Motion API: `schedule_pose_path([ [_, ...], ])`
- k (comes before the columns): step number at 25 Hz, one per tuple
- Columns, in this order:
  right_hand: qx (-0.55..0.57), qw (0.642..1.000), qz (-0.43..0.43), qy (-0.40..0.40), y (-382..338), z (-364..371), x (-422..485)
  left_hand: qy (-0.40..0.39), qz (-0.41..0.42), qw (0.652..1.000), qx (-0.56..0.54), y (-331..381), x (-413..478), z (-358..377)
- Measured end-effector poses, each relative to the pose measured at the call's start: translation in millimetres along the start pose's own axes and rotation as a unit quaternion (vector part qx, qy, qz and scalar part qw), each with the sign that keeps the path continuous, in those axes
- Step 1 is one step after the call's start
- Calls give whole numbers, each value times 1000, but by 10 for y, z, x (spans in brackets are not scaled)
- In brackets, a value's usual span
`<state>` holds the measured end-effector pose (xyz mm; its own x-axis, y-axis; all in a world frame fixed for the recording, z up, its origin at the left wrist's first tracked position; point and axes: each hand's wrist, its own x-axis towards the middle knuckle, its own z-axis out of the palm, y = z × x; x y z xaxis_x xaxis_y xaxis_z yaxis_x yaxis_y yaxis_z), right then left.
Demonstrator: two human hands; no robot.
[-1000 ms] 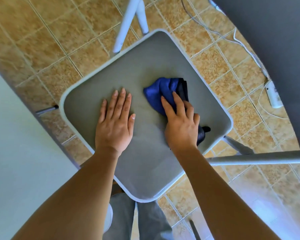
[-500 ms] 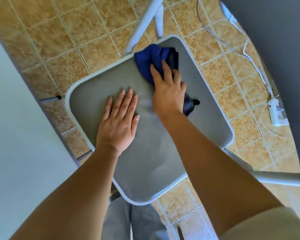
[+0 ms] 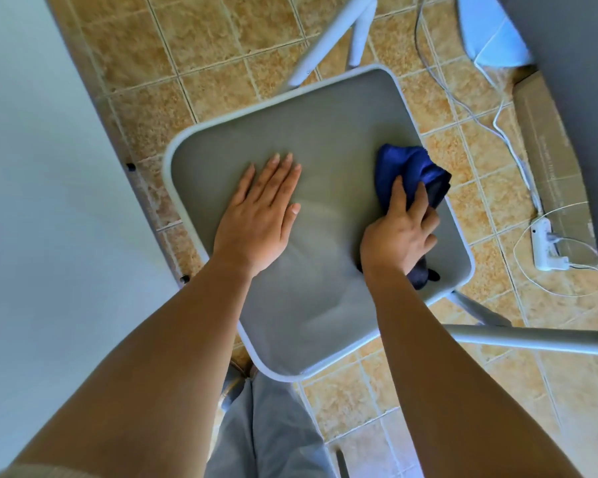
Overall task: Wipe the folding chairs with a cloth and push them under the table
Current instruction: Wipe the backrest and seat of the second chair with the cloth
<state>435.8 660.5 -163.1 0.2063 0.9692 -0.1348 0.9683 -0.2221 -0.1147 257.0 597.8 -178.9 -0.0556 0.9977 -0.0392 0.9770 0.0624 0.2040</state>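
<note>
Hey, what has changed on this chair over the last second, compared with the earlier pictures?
The right hand swept the blue cloth away to the far corner of the chair seat, then back along its right edge, where it is now. It held the cloth the whole time. The left hand stayed flat on the seat, fingers straight.

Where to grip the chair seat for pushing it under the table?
Likely the near edge of the chair seat, from the person's side: its raised rim gives fingers a lip, and that stretch is free. The left hand lies flat mid-seat; the right hand holds the cloth at the right edge.
</note>
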Motion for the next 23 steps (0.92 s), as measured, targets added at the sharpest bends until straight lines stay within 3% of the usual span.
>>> schedule_pose_path([
  [4, -2, 989, -148, -1, -94, 65, -741, -37, -11, 997, -65, -21, 27, -100],
  [8, -61, 947, -316, -14, 340, 45, -1372, -18, -75, 996, -52, 79, -378, -95],
  [10, -83, 947, -311, -1, 639, -2, -1310, -20, -99, 994, -53, 140, -615, -100],
  [15, -28, 994, -94, -56, 439, -35, -1175, -90, -148, 982, -73, 235, -803, -211],
  [18, -21, 985, -169, -33, 188, 3, -1495, -117, -159, 977, -78, 213, -745, -224],
  [23, -35, 928, -368, -51, 522, 28, -2197, -144, -155, 972, -104, 205, -736, -277],
])
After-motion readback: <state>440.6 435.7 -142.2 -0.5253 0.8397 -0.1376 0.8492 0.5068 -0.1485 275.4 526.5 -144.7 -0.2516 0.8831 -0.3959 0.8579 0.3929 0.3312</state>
